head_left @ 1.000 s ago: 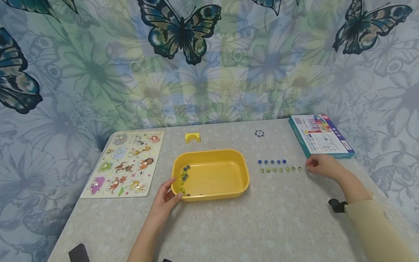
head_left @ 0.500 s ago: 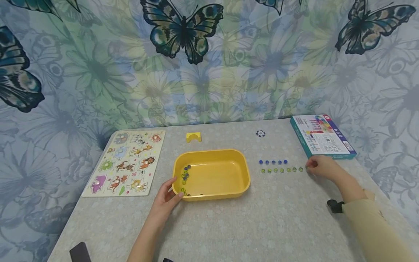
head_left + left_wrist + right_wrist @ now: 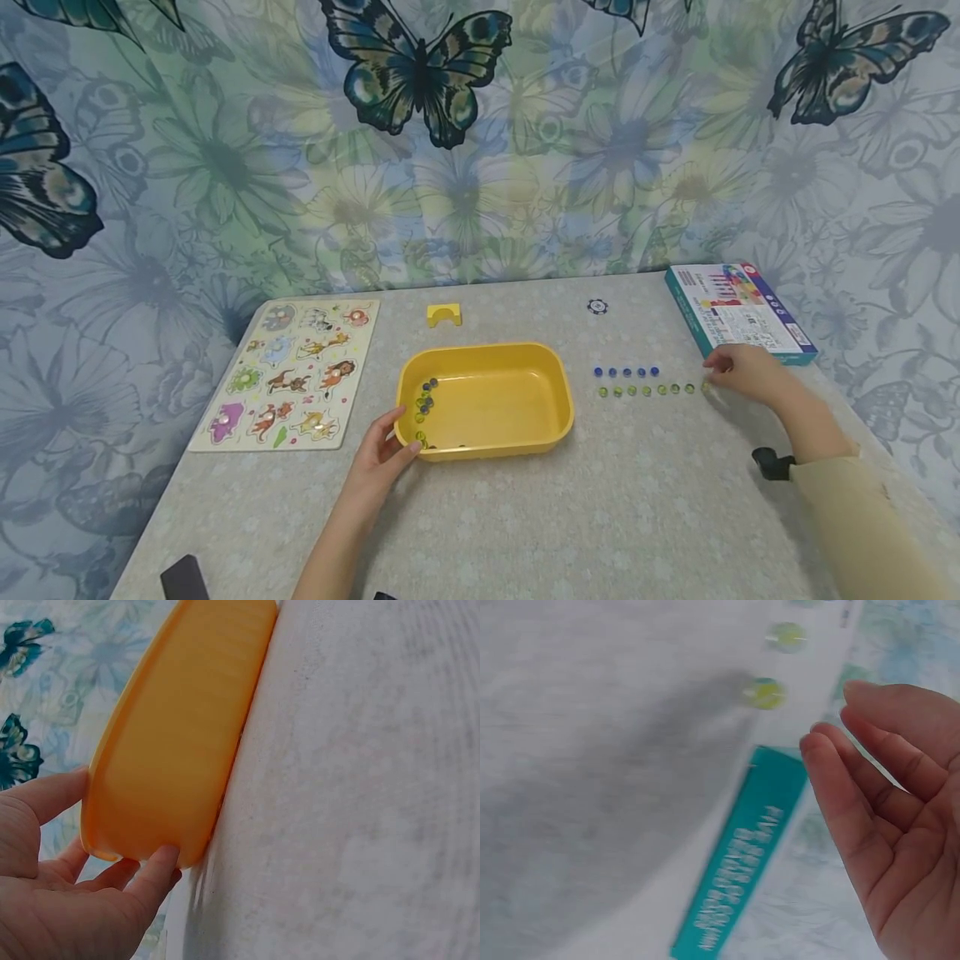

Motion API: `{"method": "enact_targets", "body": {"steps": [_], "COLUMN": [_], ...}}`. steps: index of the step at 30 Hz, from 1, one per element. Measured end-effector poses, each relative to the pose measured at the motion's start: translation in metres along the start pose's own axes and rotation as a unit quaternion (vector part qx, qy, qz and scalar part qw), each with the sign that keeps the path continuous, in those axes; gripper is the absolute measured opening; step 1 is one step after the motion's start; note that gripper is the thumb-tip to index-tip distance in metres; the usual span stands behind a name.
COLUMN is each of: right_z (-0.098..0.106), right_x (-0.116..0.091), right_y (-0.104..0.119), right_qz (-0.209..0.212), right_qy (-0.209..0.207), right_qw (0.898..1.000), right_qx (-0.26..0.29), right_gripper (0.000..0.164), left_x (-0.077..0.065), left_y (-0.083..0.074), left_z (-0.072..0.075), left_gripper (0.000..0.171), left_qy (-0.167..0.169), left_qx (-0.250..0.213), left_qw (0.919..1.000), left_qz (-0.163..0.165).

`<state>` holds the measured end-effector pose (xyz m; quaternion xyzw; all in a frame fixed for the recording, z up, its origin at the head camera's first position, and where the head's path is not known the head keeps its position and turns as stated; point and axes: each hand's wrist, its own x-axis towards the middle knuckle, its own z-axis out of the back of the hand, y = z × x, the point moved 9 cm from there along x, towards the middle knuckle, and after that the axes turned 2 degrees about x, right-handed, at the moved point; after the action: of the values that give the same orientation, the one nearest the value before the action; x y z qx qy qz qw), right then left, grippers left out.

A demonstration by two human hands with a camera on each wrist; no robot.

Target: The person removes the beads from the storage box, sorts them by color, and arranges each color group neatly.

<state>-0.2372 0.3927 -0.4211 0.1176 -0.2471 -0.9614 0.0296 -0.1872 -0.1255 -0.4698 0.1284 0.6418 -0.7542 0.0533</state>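
Note:
My left hand (image 3: pixel 381 457) holds the left front corner of a yellow plastic tray (image 3: pixel 487 454), thumb on the front side and fingers at the left end. In the left wrist view its fingertips lie against the tray wall (image 3: pixel 176 750). Along the tray's left side lie several blue and green marbles (image 3: pixel 423 404). To the right of the tray a row of blue marbles (image 3: pixel 627 372) runs behind a row of green ones (image 3: pixel 646 389). My right hand (image 3: pixel 750 373) hovers by the row's right end, near the last yellow-green marble (image 3: pixel 766 694), its fingers apart and holding nothing.
A boxed set (image 3: pixel 738 308) lies at the back right, right behind my right hand. A poker chip (image 3: pixel 597 307) and a yellow arch block (image 3: pixel 444 314) sit at the back. At left is an animal puzzle board (image 3: pixel 288 375); a dark object (image 3: pixel 183 577) lies at the front left.
My right hand has let go of the last green marble at the row's right end and lifted slightly up and back. The left hand and tray stay put.

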Motion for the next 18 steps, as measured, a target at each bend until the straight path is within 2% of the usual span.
{"method": "enact_targets", "body": {"steps": [9, 18], "right_z": [0.019, 0.012], "right_x": [-0.005, -0.003], "right_y": [0.044, 0.105], "right_qz": [0.046, 0.099], "right_qy": [-0.02, -0.014], "right_qw": [0.999, 0.995], "right_qx": [-0.011, 0.009], "right_gripper": [0.029, 0.025], "left_x": [-0.001, -0.001], "left_y": [-0.001, 0.0], "left_z": [0.001, 0.001], "left_gripper": [0.055, 0.056], "left_qy": [-0.002, 0.005], "left_qx": [0.001, -0.007], "left_qw": [1.0, 0.9997], "left_qz": [-0.008, -0.02]}}
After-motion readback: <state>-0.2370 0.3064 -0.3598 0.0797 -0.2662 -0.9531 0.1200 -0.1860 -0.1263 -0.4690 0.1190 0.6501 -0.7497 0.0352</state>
